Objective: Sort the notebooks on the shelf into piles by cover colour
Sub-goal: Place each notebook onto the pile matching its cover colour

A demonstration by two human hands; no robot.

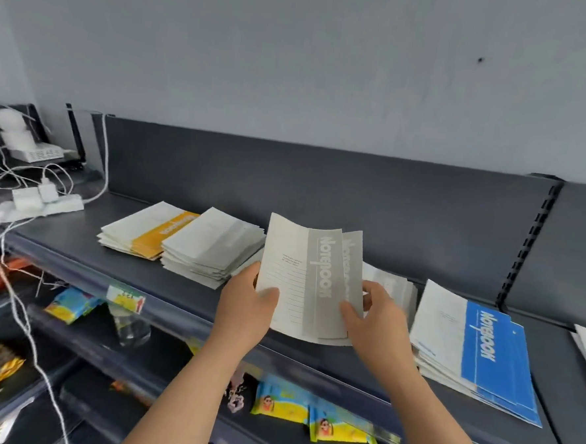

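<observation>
Notebooks (291, 290) — side edges pinched above shelf (78, 239).

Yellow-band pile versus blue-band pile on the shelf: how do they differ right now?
The yellow-band pile lies on the left part of the shelf; the blue-band pile lies to the right. The yellow-band pile is fairly squared up; the blue-band pile is fanned out, lower notebooks sticking out. Both show cream covers with a coloured band and lie flat. Neither is touched: the left hand and right hand hold grey-band notebooks.
</observation>
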